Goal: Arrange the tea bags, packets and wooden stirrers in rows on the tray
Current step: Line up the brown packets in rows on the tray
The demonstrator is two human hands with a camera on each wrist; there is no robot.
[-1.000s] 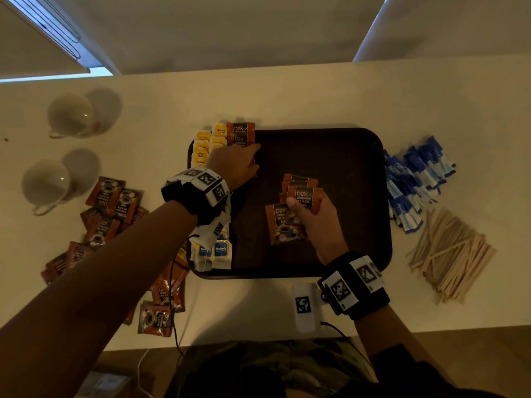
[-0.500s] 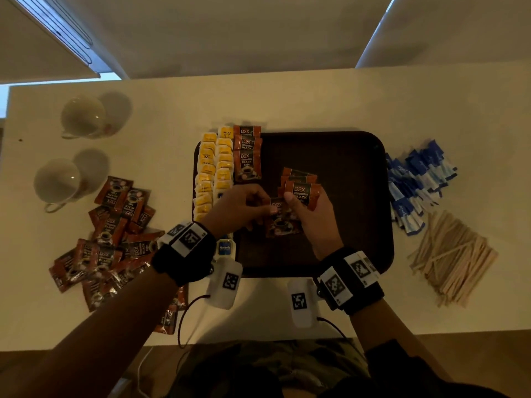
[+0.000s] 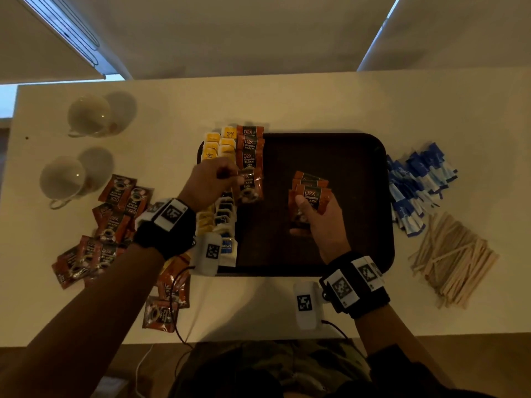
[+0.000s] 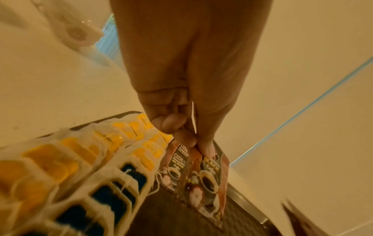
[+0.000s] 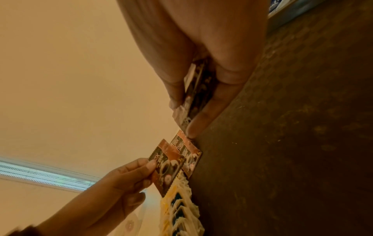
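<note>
1. A white table (image 3: 287,104) is seen from above, w/ a dark tray (image 3: 330,156) set at its centre.
2. Two white cups (image 3: 86,113) are placed far left on the table, well apart from the tray.
3. Loose coffee packets (image 3: 115,214) are scattered on the table left of the tray; blue packets (image 3: 416,179) are heaped just right of it, and wooden stirrers (image 3: 451,259) are piled nearer the person.
4. Tea bags (image 3: 214,147) w/ yellow and blue tags are laid in two overlapping rows along the tray's left edge.
5. A row of coffee packets (image 3: 250,145) is laid just right of the tea bags, at the far end.
6. A fanned stack of packets (image 3: 310,191) is gripped by the right hand (image 3: 324,225), thumb on top, fingers curled beneath, over the tray's middle.
7. One coffee packet (image 4: 207,175) is pinched at its top edge by the left hand (image 3: 207,185), thumb against fingertips; it hangs below the hand at the near end of that row, overlapping the last laid packet.
</note>
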